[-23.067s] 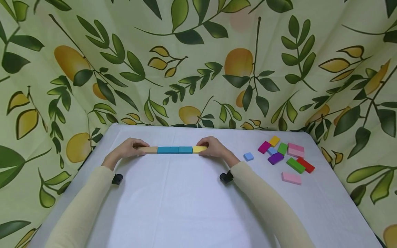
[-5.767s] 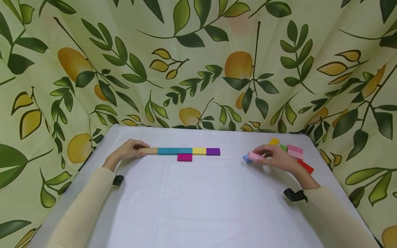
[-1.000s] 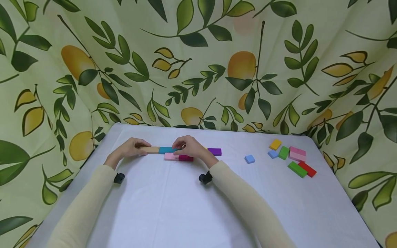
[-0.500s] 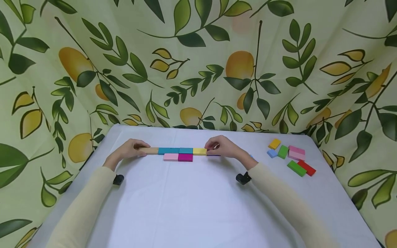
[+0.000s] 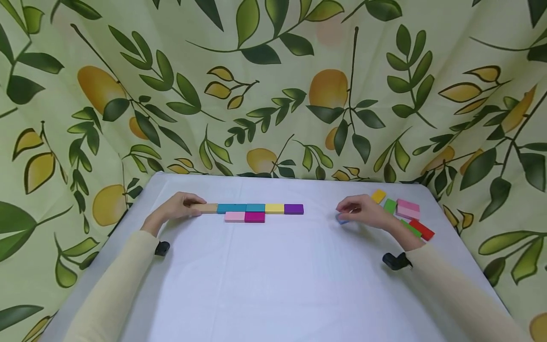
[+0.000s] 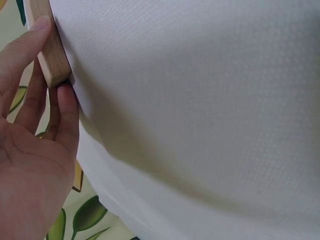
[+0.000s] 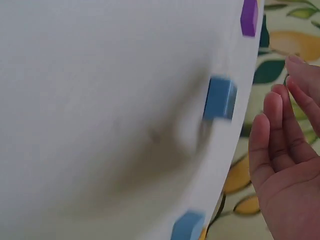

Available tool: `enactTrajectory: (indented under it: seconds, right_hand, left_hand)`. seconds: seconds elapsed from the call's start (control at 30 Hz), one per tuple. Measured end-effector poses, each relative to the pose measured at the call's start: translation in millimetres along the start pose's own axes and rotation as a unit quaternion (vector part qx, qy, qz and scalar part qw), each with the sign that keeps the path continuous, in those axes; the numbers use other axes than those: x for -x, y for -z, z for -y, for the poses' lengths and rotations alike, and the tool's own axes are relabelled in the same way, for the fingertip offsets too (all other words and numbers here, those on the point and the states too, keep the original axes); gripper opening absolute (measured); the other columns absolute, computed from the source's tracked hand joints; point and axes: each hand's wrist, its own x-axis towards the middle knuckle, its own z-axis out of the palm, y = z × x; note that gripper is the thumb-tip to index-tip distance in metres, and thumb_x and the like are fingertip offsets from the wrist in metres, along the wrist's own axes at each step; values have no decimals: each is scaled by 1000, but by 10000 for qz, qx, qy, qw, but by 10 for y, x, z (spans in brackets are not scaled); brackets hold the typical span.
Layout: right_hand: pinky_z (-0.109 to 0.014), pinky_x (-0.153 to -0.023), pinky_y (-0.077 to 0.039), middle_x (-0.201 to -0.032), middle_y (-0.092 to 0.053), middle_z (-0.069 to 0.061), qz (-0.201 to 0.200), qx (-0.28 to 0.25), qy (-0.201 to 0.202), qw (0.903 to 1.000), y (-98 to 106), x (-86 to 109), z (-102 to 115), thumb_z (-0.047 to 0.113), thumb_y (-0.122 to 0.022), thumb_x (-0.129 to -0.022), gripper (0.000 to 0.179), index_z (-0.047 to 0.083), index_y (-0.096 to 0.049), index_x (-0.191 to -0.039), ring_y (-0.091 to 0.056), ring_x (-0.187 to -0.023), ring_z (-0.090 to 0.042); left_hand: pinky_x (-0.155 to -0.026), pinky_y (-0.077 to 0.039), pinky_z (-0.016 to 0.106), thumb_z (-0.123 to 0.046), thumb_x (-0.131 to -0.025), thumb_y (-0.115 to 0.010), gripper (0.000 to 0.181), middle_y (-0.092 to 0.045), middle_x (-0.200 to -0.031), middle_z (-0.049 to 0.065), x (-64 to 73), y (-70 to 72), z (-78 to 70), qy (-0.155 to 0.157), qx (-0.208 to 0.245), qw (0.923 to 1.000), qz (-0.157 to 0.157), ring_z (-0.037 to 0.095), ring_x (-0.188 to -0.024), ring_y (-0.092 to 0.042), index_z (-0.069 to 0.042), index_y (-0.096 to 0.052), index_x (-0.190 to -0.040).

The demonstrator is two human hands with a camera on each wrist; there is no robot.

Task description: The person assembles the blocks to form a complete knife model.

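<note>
Left hand (image 5: 177, 207) pinches a wooden block (image 5: 208, 208); right hand (image 5: 364, 211), fingers loosely bent and empty, hovers by a blue block (image 7: 218, 98), at three o'clock from the purple block (image 5: 294, 209). Likely light, stiff; best pinched by opposite sides.

The bare left hand (image 5: 181, 205) pinches between thumb (image 6: 30, 42) and fingers (image 6: 67, 117). The bare right hand (image 5: 365, 211) hovers with loosely bent fingers, and both arms (image 5: 113, 282) stretch forward in long cream sleeves (image 5: 453, 289), slanting inward.
</note>
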Motion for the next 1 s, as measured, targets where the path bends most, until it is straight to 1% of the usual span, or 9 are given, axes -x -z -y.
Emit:
enactTrajectory:
  seconds: [0.1,0.23,0.3,0.4,0.57,0.7,0.8,0.9,1.0]
  right_hand:
    - [-23,-84,-51,-106,-71,-13,-195,29,-187,9996,166,224,-85,9,-76,-92,21,-2,-73,-111,-64,-93,-23]
    - [-20,-82,-51,-108,-70,-14,-457,353,-299,9979,366,505,-189,7,-76,-93,20,-1,-73,-111,-66,-95,-23]
    - [-19,-80,-51,-106,-70,-14,-571,530,-274,9966,462,631,-247,6,-75,-93,19,-1,-72,-111,-66,-93,-23]
    - [-19,-77,-52,-103,-70,-11,-752,716,-347,9940,593,811,-332,6,-76,-92,19,-1,-73,-110,-67,-90,-19]
    - [-19,-74,-52,-101,-69,-10,-834,999,-647,9894,761,1070,-504,8,-77,-92,26,-5,-70,-114,-63,-87,-9]
    - [-21,-69,-52,-98,-67,-9,-833,1287,-701,9857,826,1205,-638,6,-83,-84,37,-6,-68,-116,-59,-82,-11]
    - [-22,-64,-49,-92,-61,-6,-800,1517,-531,9838,837,1259,-711,6,-89,-77,49,-5,-66,-120,-54,-77,-15]
    - [-24,-60,-44,-88,-54,-3,-745,1655,-273,9830,828,1292,-757,8,-92,-72,60,-3,-64,-124,-48,-78,-16]
    - [-26,-62,-39,-92,-50,-3,-647,1792,-254,9814,819,1310,-766,11,-94,-70,68,-1,-61,-128,-43,-83,-18]
  left_hand:
    - [-95,-44,51,-4,-90,-78,31,-66,-122,22,9,1,5,25,8,10000,12,35,-105,-58,3,-72,-119]
    - [-96,-44,51,-6,-90,-78,32,-66,-124,22,10,-1,21,79,16,10000,39,34,-106,-58,2,-72,-120]
    - [-96,-43,51,-6,-90,-78,32,-66,-124,21,4,-2,33,108,32,9999,33,34,-106,-58,1,-72,-121]
    - [-96,-43,51,-7,-90,-78,32,-66,-124,21,-10,-2,50,107,52,9999,28,33,-105,-57,1,-72,-121]
    - [-96,-43,51,-7,-90,-78,32,-66,-123,21,-26,8,50,99,91,9999,39,33,-105,-57,1,-72,-121]
    - [-98,-42,53,-8,-91,-78,33,-65,-124,21,-32,23,39,127,52,9999,75,34,-107,-57,1,-72,-122]
    - [-98,-41,53,-8,-91,-78,32,-65,-125,21,-32,27,41,151,44,9998,91,34,-107,-56,0,-72,-122]
    - [-96,-42,50,-6,-90,-78,32,-66,-123,20,-22,27,48,91,57,9999,81,33,-105,-57,1,-72,-120]
    - [-94,-43,48,-5,-90,-78,32,-67,-122,20,-10,19,62,13,76,10000,60,32,-104,-57,2,-72,-120]
